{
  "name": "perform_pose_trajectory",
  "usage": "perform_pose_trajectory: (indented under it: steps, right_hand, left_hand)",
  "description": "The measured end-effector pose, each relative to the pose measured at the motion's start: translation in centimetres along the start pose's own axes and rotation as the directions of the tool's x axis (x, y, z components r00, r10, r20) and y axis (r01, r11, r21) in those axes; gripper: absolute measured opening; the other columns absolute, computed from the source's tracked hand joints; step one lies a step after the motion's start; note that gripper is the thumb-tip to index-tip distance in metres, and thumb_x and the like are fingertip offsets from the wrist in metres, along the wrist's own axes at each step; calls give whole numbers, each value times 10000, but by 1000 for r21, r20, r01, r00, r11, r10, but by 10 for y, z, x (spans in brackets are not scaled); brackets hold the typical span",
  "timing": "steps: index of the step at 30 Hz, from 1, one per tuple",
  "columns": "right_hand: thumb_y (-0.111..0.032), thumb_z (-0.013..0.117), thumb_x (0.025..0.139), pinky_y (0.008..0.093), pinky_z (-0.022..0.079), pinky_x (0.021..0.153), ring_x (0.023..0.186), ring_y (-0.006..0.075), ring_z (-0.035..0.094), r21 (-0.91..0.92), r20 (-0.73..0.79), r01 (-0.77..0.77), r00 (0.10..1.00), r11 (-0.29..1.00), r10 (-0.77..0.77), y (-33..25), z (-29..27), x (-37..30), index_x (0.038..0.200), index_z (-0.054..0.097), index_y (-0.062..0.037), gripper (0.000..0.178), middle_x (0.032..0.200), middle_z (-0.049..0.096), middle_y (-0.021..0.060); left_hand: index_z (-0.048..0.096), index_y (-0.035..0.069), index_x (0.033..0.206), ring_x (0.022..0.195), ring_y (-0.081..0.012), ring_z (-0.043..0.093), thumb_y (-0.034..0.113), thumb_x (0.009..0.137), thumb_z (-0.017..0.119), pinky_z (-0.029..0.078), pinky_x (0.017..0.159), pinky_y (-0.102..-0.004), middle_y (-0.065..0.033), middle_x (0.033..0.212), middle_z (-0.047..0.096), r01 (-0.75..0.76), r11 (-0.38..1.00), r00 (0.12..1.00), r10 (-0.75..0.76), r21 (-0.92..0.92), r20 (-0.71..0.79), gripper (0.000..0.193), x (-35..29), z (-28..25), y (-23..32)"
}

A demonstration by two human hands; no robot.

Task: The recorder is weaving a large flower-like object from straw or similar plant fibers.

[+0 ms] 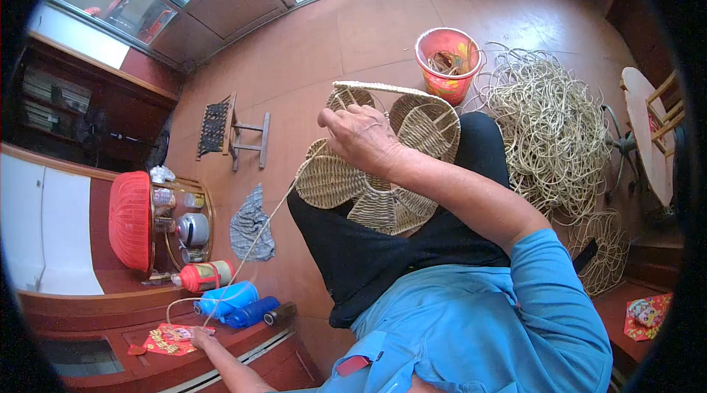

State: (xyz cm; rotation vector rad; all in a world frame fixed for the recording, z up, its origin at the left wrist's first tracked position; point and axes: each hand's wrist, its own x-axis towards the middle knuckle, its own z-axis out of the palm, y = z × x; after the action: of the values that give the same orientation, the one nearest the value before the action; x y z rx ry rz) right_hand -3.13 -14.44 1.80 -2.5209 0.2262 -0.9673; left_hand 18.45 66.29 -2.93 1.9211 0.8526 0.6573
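On my lap rests a woven straw piece point(329, 181) with several rounded, petal-like panels around a central opening. My right hand point(364, 139) lies over its upper left part, fingers curled onto the weave; the fingertips are partly hidden. From the weave's left edge a straw cord point(274, 215) runs taut down to the lower left. There my left hand point(201, 337), arm stretched out, is closed on the cord, beside a red and gold paper decoration point(173, 339) on the red cabinet. A loose length of the cord loops up from that hand.
A red bucket point(447, 87) with cord inside stands ahead, beside a large tangled cord pile point(549, 135). A smaller coil point(602, 249) lies nearer. At left are a low stool point(215, 128), a checked cloth point(252, 227), a red flask point(205, 276), blue bottles point(228, 297) and a round shelf point(171, 194).
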Motion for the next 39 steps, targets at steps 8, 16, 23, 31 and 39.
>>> perform_pose_trajectory:
  steps: [8, 16, 23, 31, 39]
  right_hand:
    - [-98, 712, 880, 441, 551, 767, 839, 293, 751, -218, 183, 68, 983, 974, -28, -9, 9, 11, 1336, 558, -25, 487, 851, 734, 135]
    - [-39, 678, 891, 480, 602, 765, 870, 369, 768, -134, 300, -166, 933, 977, 200, -18, 13, 19, 1578, 399, 32, 745, 919, 746, 210]
    - [-67, 672, 942, 556, 602, 786, 907, 462, 745, 17, 182, -313, 935, 949, 305, -24, 7, 15, 1531, 399, -29, 650, 1098, 664, 296]
    - [-131, 708, 1001, 403, 601, 782, 880, 269, 727, 342, 52, -322, 944, 883, 325, -10, 14, -2, 1431, 513, -24, 484, 1035, 667, 156]
    - [-161, 585, 1126, 207, 465, 661, 753, 43, 561, 825, 329, -439, 885, 357, 328, 30, -27, -20, 1332, 592, -55, 232, 946, 622, -18]
  left_hand:
    - [573, 103, 1277, 553, -205, 567, 387, 1073, 649, 476, 465, -360, -107, 825, 669, 211, 965, 671, -259, 156, 695, 358, -115, 75, -44]
    - [647, 74, 1233, 649, -129, 630, 409, 1095, 641, 551, 583, -291, -51, 910, 690, -53, 982, 327, -153, 180, 932, 362, -297, 140, 7]
    - [686, 53, 1241, 694, -79, 598, 410, 1109, 618, 507, 614, -248, -23, 914, 675, -267, 957, 215, 174, -114, 961, 386, -381, 160, 111]
    - [712, 30, 1193, 759, -80, 614, 239, 1095, 658, 503, 676, -247, -27, 942, 697, -293, 868, 61, 436, -402, 898, 237, -506, 173, 199]
    - [714, 37, 1141, 969, -280, 709, 45, 1002, 690, 562, 855, -402, -109, 1046, 720, -614, 309, -111, 877, -726, 468, 141, -613, 209, 247]
